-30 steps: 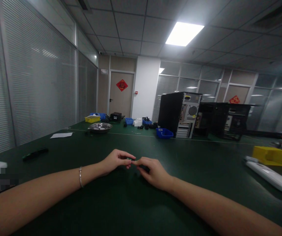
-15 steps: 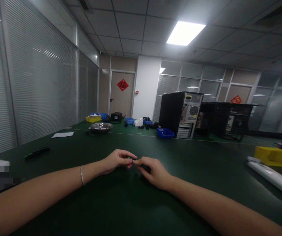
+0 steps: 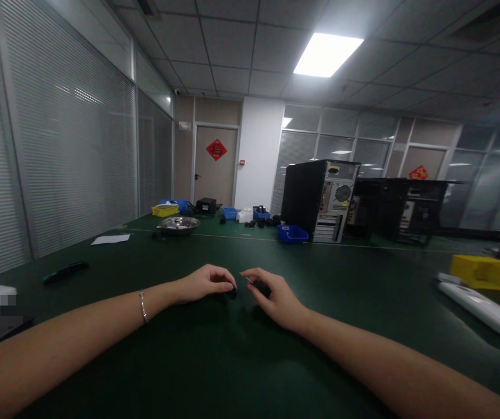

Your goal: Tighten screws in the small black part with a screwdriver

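Note:
My left hand (image 3: 208,283) is closed in a pinch around a small black part (image 3: 231,291), which pokes out below the thumb and fingertips; its kind is too small to tell. Facing it, a short gap to the right, my right hand (image 3: 278,299) holds a thin, light, metal-looking piece (image 3: 248,280) between thumb and forefinger, its tip towards the left hand. Something dark shows within the right palm, too shaded to make out. Both hands are low over the dark green tabletop (image 3: 215,361).
A steel bowl (image 3: 178,226), a white paper (image 3: 110,239) and a black tool-like item (image 3: 65,272) lie to the left. Further back are a blue bin (image 3: 292,234) and a black computer tower (image 3: 304,195). At right sit a yellow box (image 3: 485,272) and a long white device (image 3: 483,308).
The hands, touching at the fingertips before, are now slightly apart. The black part shows more clearly in the left hand, and the thin piece is now visible in the right.

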